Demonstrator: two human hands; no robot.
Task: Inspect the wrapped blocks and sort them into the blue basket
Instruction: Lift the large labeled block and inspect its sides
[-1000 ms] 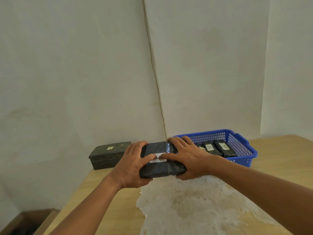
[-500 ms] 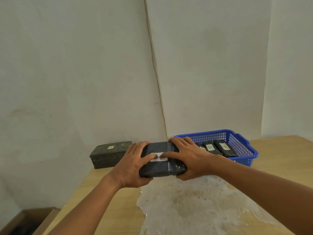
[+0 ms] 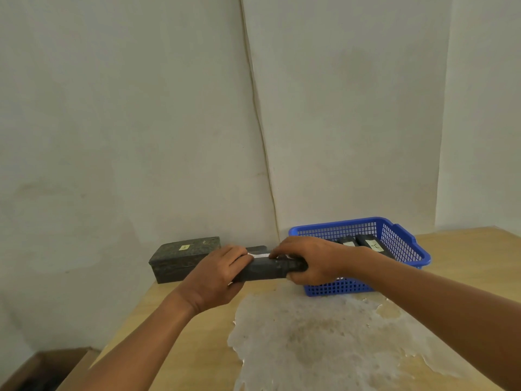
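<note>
A black wrapped block (image 3: 267, 270) with a white label on top is held above the table between both hands. My left hand (image 3: 218, 273) grips its left end and my right hand (image 3: 307, 259) grips its right end, fingers over the top. The block lies nearly flat, its long side facing me. The blue basket (image 3: 406, 249) stands right behind my right hand and holds wrapped blocks with labels (image 3: 372, 245). Another wrapped block (image 3: 180, 256) with a small label sits on the table at the back left.
The wooden table (image 3: 465, 258) meets white walls at the back. A rough whitish patch (image 3: 310, 340) covers its middle. The table's left edge drops off beside a cardboard box (image 3: 36, 371) on the floor.
The held block has tipped from label-facing-me to nearly flat, so I now see its side. Both hands stayed on it and moved slightly toward the basket.
</note>
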